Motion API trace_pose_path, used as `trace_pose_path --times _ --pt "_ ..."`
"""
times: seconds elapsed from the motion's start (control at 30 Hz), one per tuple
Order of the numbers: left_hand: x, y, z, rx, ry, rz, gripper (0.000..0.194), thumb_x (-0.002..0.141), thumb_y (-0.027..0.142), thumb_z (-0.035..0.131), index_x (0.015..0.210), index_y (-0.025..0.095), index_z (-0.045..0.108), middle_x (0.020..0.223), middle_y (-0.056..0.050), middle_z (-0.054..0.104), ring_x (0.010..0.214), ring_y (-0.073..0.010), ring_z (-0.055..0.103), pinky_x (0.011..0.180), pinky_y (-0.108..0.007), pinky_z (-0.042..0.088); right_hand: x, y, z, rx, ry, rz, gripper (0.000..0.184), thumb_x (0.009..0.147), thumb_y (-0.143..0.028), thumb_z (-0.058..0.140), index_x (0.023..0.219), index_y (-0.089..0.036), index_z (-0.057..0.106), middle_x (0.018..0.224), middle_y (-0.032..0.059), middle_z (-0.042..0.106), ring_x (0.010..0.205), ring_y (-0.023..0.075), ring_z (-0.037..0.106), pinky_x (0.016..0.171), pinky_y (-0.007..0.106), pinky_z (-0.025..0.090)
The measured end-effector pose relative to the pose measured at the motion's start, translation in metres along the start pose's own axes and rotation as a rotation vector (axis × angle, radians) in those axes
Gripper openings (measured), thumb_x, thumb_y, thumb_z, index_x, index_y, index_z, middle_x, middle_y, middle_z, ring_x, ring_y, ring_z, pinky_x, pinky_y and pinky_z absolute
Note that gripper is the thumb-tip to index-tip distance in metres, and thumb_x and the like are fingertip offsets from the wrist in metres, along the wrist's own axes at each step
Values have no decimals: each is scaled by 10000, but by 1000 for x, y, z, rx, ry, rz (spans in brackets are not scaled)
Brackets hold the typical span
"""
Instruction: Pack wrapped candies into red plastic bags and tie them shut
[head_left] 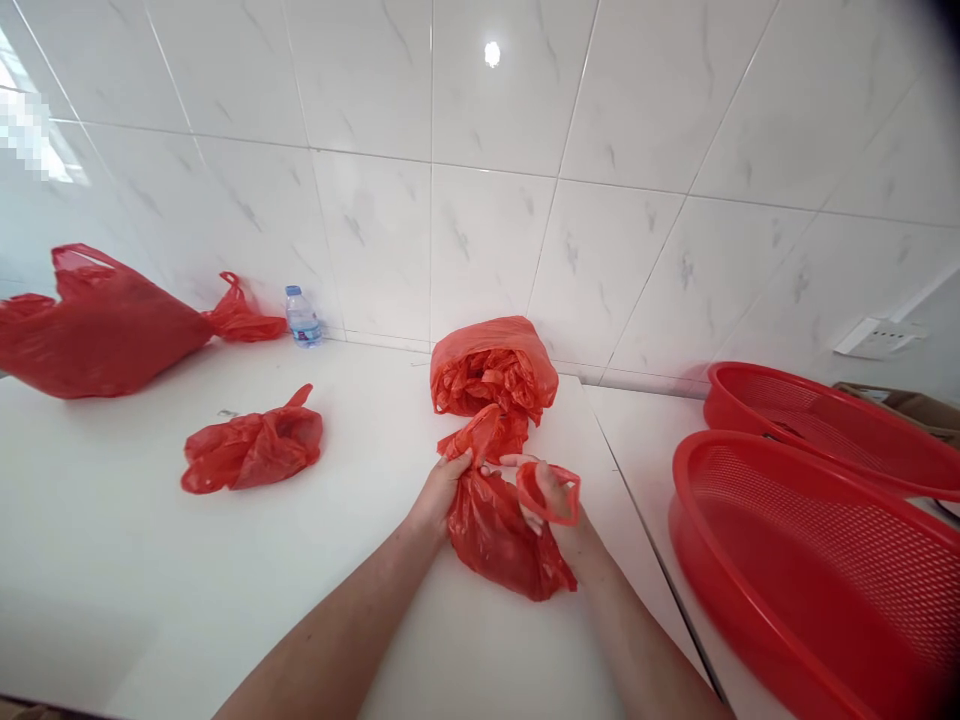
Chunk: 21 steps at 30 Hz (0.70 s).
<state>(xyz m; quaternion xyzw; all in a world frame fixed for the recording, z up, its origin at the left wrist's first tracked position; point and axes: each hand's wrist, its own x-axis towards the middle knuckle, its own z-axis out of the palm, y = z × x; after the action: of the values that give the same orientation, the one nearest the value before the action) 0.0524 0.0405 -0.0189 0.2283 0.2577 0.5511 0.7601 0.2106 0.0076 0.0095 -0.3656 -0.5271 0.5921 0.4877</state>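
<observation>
A crumpled red plastic bag (495,530) lies on the white counter (150,560) in front of me. My left hand (439,495) pinches the bag's upper left edge. My right hand (555,505) has one of the bag's handle loops wrapped over its fingers. Just behind the held bag sits a fuller red bag (491,365) with its mouth open, stuffed with more red plastic.
A small knotted red bag (251,445) lies to the left. A large red bag (97,325) and a smaller one (240,315) rest at the far left by a water bottle (302,316). Two red mesh baskets (810,560) stand at the right. A tiled wall rises behind.
</observation>
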Motion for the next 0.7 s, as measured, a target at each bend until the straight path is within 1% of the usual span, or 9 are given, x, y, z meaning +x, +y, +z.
trace_pose_path --times 0.1,0.2,0.27,0.37,0.43,0.5,0.57,0.63,0.7 --pt "-1 -3 0 27 -25 17 157 740 285 665 754 161 571 583 0 594 531 -128 573 578 -264 455 -2 2 11 -67 -22 80 570 786 -589 545 1235 -241 491 501 -62 482 398 77 351 408 213 286" --pt "-8 -2 4 114 -113 46 196 770 285 637 913 158 597 779 -48 665 695 -168 630 690 -298 473 -1 4 16 -38 -39 80 507 735 -455 672 1183 -268 527 710 -19 600 557 114 512 528 251 416" --pt "-11 -1 9 215 -189 39 240 769 283 636 967 154 597 889 -76 672 792 -195 637 741 -314 473 -1 4 17 -49 -40 56 444 722 -380 699 1125 -256 558 772 -6 617 651 135 556 613 278 450" --pt "-14 -5 12 385 -216 22 310 733 264 666 1011 178 559 845 -49 660 736 -189 632 687 -314 482 0 3 16 -117 -26 57 313 736 -339 682 1008 -226 576 577 -52 542 491 98 467 499 237 384" --pt "-16 -9 11 527 -165 52 365 746 277 645 1076 207 504 816 -27 645 673 -178 620 651 -330 488 1 5 14 -153 24 64 208 755 -357 650 869 -210 558 463 -81 456 388 72 354 418 218 290" --pt "-20 -12 10 738 -89 211 387 783 292 593 1142 227 465 916 -47 634 747 -190 622 711 -367 492 4 9 11 -182 123 66 191 765 -365 616 744 -204 514 422 -83 423 360 70 314 392 221 247" --pt "-26 -12 11 1003 -69 508 451 777 285 593 1203 234 454 1130 -92 571 988 -232 576 867 -416 448 8 14 8 -226 239 59 200 758 -336 590 659 -204 478 432 -70 432 380 79 339 399 228 267" --pt "-32 -10 15 1246 -136 795 555 726 285 655 1244 236 460 1297 -116 454 1188 -275 439 984 -449 362 12 18 6 -305 309 37 203 735 -297 581 604 -202 459 471 -53 461 435 91 387 429 231 309" --pt "-36 -9 19 1403 -226 964 516 717 286 677 1207 246 519 1323 -112 431 1230 -286 384 1015 -460 321 14 19 4 -390 335 5 181 701 -264 589 584 -198 468 508 -42 489 483 99 414 453 229 326"
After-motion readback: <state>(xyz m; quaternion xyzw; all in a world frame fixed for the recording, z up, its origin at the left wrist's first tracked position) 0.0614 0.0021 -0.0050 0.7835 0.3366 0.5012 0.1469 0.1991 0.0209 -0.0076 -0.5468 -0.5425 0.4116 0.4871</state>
